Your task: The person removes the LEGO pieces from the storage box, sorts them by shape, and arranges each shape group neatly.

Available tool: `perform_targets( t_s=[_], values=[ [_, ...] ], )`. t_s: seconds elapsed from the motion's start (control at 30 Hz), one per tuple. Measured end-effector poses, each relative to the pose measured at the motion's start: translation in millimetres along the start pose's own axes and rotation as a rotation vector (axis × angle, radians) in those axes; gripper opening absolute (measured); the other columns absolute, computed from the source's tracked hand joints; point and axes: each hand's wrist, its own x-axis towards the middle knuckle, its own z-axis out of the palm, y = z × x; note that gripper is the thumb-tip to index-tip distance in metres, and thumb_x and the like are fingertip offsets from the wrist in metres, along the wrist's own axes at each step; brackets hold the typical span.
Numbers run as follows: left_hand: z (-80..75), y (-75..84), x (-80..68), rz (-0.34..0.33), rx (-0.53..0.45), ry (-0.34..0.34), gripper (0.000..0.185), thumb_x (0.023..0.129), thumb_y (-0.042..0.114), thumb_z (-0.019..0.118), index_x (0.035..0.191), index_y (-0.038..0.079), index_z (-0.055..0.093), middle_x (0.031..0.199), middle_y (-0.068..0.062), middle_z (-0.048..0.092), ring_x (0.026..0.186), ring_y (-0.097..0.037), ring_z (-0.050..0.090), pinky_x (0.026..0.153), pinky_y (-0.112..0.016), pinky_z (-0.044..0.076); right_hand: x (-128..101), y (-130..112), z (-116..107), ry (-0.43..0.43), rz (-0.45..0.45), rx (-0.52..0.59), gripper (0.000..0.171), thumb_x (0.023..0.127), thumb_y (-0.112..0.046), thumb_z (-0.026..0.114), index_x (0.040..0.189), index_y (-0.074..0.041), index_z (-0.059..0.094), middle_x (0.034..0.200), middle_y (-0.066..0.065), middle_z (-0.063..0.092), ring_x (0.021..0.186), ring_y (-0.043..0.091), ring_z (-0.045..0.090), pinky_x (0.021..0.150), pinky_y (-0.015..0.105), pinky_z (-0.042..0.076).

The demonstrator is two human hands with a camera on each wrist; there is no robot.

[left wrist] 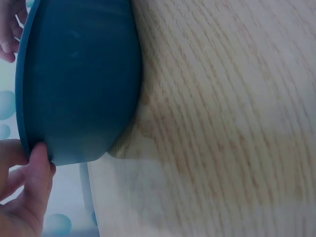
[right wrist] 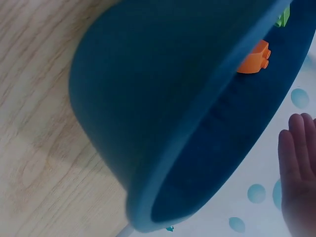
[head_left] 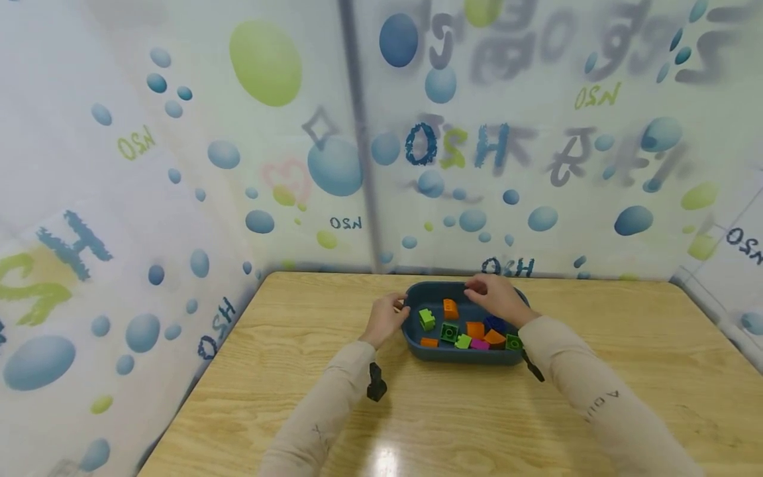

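We see the dark blue tray (head_left: 459, 358) on the wooden surface (head_left: 238, 411), its long axis running left to right. It lies just right of our left hand (head_left: 386, 318), which pinches the rim at that end between thumb and fingers. Our right hand (head_left: 495, 295), fingers nearly straight and side by side, hovers by the far right rim, farther than the left from the standing orange block (head_left: 450, 309) inside.
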Motion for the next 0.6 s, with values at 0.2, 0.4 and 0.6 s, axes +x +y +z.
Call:
perform_targets(
  t_s=[0.2, 0.4, 0.6],
  values=[
    [-1.8, -2.0, 2.0, -0.009, -0.018, -0.026, 0.031, 0.085, 0.007, 0.058, 0.115, -0.001, 0.056, 0.088, -0.012, 0.060, 0.075, -0.021, 0.059, 0.055, -0.022, 0.050, 9.0, 0.8, 2.2, -0.023, -0.007, 0.011, 0.027, 0.087, -0.013, 0.057, 0.108, 0.005, 0.058, 0.090, 0.013, 0.063, 0.079, 0.024, 0.059, 0.069, 0.039, 0.051],
    [-1.9, -1.1, 1.3, -0.009, -0.052, -0.030, 0.032, 0.084, 0.005, 0.059, 0.116, -0.002, 0.056, 0.087, -0.013, 0.059, 0.073, -0.020, 0.059, 0.050, -0.021, 0.050, 15.9, 1.7, 6.0, -0.053, 0.006, 0.022, 0.029, 0.085, -0.010, 0.059, 0.109, 0.006, 0.057, 0.090, 0.014, 0.062, 0.079, 0.025, 0.059, 0.070, 0.039, 0.050],
    [-0.5, -4.0, -0.3, -0.014, -0.143, -0.002, 0.032, 0.083, 0.003, 0.060, 0.114, -0.004, 0.057, 0.085, -0.014, 0.057, 0.068, -0.021, 0.059, 0.048, -0.028, 0.053, 23.1, 2.0, 12.9, -0.106, 0.034, 0.058, 0.027, 0.084, -0.006, 0.059, 0.107, 0.008, 0.056, 0.093, 0.018, 0.060, 0.084, 0.029, 0.058, 0.074, 0.041, 0.050]
  ],
)
